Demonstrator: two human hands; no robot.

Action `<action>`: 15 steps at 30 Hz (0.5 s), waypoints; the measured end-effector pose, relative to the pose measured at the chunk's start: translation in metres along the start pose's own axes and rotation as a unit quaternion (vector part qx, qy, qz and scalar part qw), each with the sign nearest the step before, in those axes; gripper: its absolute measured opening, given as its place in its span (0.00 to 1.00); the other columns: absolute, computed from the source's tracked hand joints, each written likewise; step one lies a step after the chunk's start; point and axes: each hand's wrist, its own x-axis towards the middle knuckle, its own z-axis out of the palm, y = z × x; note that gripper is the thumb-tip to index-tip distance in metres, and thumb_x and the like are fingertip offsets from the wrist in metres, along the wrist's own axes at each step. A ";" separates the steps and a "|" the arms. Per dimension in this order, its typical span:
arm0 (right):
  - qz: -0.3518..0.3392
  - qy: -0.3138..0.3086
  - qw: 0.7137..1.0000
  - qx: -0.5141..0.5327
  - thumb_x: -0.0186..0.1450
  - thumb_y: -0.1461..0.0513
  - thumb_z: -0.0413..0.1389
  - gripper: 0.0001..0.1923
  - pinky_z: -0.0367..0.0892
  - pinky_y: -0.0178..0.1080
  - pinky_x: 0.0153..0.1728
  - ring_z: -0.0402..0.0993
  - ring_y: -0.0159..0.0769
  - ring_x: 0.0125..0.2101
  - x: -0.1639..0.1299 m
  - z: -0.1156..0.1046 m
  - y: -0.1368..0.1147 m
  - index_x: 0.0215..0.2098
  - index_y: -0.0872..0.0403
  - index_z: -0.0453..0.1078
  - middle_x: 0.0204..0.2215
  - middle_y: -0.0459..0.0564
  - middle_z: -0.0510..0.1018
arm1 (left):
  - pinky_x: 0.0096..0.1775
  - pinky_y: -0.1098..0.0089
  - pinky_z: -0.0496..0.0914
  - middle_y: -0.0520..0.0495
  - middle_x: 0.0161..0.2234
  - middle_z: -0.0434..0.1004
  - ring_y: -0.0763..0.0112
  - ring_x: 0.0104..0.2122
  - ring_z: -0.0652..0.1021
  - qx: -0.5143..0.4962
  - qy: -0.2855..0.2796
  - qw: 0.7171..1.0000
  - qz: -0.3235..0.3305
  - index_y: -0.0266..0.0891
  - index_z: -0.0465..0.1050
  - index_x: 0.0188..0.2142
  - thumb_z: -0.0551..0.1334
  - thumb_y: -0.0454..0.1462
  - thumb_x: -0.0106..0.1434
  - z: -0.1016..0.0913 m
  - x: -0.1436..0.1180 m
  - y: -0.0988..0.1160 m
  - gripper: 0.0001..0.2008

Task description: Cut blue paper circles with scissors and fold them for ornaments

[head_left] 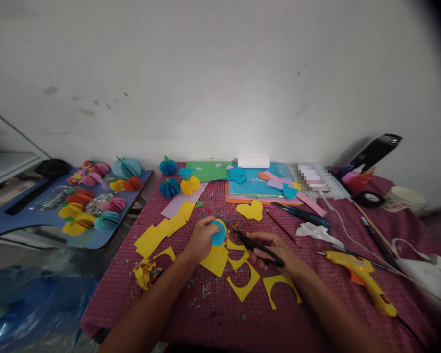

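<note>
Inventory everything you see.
Tablecloth: one, dark red, centre
Side table: one, blue, left
Paper pumpkins: two blue, one yellow, tablecloth; many, mixed, side table
Disc: one, blue, centre
Scissors: one, black, centre
Squares: several, yellow, left-centre
Offcuts: several, yellow, front-centre
Circles: uncountable, yellow, beyond scissors
Crumpled paper: one heap, yellow, front-left
Sheets: several, mixed, back
Pencil: one, red, right-centre
Glue gun: one, yellow, right
Tissue: one, white, right
Phone: one, colour blurred, back-right
Flask: one, black, far right
Cup: one, white, far right
Plastic: uncountable, bluish, lower left
Wall: one, white, back
Left hand: one, holding disc
Right hand: one, holding scissors
</note>
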 end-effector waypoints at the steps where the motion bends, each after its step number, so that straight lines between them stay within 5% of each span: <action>1: 0.003 0.001 1.000 0.008 0.57 0.57 0.65 0.21 0.60 0.29 0.17 0.68 0.27 0.17 0.000 0.000 0.001 0.47 0.57 0.74 0.23 0.46 0.76 | 0.26 0.70 0.67 0.50 0.21 0.73 0.70 0.21 0.74 0.000 -0.002 1.000 -0.001 0.36 0.69 0.23 0.61 0.33 0.47 0.000 0.000 0.001 0.02; 15: 0.017 0.010 1.000 0.017 0.56 0.57 0.66 0.22 0.59 0.28 0.15 0.67 0.27 0.17 0.000 -0.002 0.002 0.47 0.57 0.74 0.23 0.46 0.76 | 0.26 0.68 0.69 0.50 0.21 0.72 0.70 0.20 0.74 0.003 0.010 1.000 -0.006 0.37 0.67 0.22 0.62 0.34 0.46 0.001 0.000 0.000 0.04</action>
